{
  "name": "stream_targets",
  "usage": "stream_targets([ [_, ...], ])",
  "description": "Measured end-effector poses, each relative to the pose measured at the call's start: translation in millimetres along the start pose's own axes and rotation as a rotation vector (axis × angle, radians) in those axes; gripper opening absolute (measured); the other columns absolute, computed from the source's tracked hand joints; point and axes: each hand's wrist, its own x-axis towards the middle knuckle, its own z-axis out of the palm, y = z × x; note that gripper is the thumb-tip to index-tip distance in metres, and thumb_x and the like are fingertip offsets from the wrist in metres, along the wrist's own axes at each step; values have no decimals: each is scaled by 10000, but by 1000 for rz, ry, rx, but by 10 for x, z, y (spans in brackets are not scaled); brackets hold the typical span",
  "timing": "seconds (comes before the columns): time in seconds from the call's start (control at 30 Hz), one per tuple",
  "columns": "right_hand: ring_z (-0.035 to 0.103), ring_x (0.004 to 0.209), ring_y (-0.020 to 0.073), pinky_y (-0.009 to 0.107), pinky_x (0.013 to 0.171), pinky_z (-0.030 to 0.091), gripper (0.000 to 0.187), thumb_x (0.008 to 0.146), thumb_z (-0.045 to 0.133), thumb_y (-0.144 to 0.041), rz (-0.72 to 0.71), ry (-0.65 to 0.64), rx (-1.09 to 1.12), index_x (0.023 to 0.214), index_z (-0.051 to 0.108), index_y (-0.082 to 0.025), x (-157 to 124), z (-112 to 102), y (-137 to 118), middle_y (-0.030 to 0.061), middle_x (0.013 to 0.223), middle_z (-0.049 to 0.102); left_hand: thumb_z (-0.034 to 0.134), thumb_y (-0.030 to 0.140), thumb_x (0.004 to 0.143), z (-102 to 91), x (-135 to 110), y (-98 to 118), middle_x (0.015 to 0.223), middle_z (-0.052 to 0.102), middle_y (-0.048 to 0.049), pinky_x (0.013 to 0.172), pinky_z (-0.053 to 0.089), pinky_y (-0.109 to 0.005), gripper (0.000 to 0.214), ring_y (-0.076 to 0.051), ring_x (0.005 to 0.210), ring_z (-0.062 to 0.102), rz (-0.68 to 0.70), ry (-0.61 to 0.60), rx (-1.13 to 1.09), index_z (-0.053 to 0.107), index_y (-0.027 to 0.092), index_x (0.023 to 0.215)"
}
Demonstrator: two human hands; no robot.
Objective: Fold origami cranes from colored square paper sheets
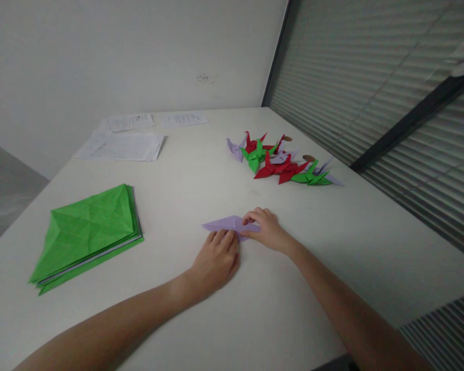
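A folded lilac paper [226, 223] lies flat on the white table [201, 288], shaped like a long pointed diamond. My left hand [215, 262] rests palm down just below it, fingers stretched flat onto its near edge. My right hand [266, 229] sits at the paper's right end, fingers curled and pressing or pinching the fold there.
A stack of creased square sheets, green on top [88, 233], lies at the left. A heap of red, green and lilac folded paper cranes [280, 161] sits at the back right. Printed white papers [123, 145] lie at the far edge. Window blinds [390, 87] run along the right.
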Motion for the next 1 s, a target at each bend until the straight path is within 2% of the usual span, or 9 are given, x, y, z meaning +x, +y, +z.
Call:
stream_targets([
  [0.1, 549, 982, 218, 405, 932, 401, 283, 782, 752, -268, -120, -35, 58, 1061, 706, -284, -13, -26, -9, 43, 1019, 611, 458, 204, 913, 15, 9, -17, 1123, 589, -149, 956, 462, -443, 288, -292, 1096, 523, 32, 32, -42, 559, 104, 1164],
  [0.2, 523, 1060, 229, 420, 985, 408, 242, 838, 686, -222, -246, -4, 62, 1065, 731, -295, -25, -18, -4, 67, 1110, 602, 473, 213, 903, 14, 9, -32, 1171, 583, -157, 1018, 434, -469, 338, -294, 1155, 515, 36, 71, -65, 531, 112, 1221],
  [0.3, 489, 1123, 255, 462, 1006, 400, 192, 881, 636, -248, -286, 27, 22, 1029, 750, -291, -35, -12, 10, 79, 1161, 611, 509, 276, 897, -21, 8, -73, 1236, 572, -165, 1078, 384, -501, 356, -308, 1220, 496, 27, 71, -41, 549, 118, 1214],
  [0.4, 479, 1145, 261, 483, 1020, 397, 204, 890, 631, -315, -308, 5, 17, 1059, 743, -296, -39, -23, 18, 77, 1180, 622, 511, 391, 919, -71, 30, -170, 1229, 597, -147, 1123, 329, -530, 329, -311, 1241, 497, 28, 65, -34, 619, 141, 1105],
  [0.5, 468, 1179, 250, 474, 1042, 393, 196, 911, 599, -298, -374, -4, 35, 1032, 752, -305, -30, -21, 15, 61, 1188, 637, 480, 396, 951, -90, 73, -309, 1166, 640, -121, 1105, 366, -524, 300, -280, 1190, 552, 41, 93, -78, 661, 164, 1008],
  [0.57, 455, 1211, 248, 477, 1049, 395, 206, 919, 582, -264, -419, -1, 49, 1012, 756, -322, -19, -7, 14, 42, 1193, 655, 480, 331, 959, -75, 99, -397, 1141, 646, -124, 998, 492, -428, 264, -235, 1074, 619, 79, 92, -130, 675, 156, 925],
  [0.63, 474, 1204, 242, 479, 1031, 415, 222, 924, 572, -246, -442, -4, 67, 1013, 753, -339, -10, 8, 17, 29, 1183, 674, 506, 281, 946, -48, 113, -463, 1139, 646, -127, 953, 532, -387, 218, -224, 1071, 627, 107, 105, -186, 681, 154, 916],
  [0.77, 531, 1148, 225, 463, 993, 444, 217, 923, 579, -246, -452, -17, 69, 1023, 749, -337, -7, 8, 26, 37, 1173, 683, 529, 265, 929, -13, 112, -523, 1123, 652, -121, 966, 540, -384, 201, -220, 1100, 627, 138, 138, -250, 702, 165, 906],
  [1.0, 540, 1136, 225, 456, 982, 439, 209, 929, 575, -260, -429, -41, 36, 1022, 749, -328, -8, -1, 21, 36, 1184, 677, 534, 236, 907, -39, 107, -529, 1132, 659, -112, 974, 536, -366, 191, -215, 1088, 636, 146, 137, -252, 712, 167, 887],
])
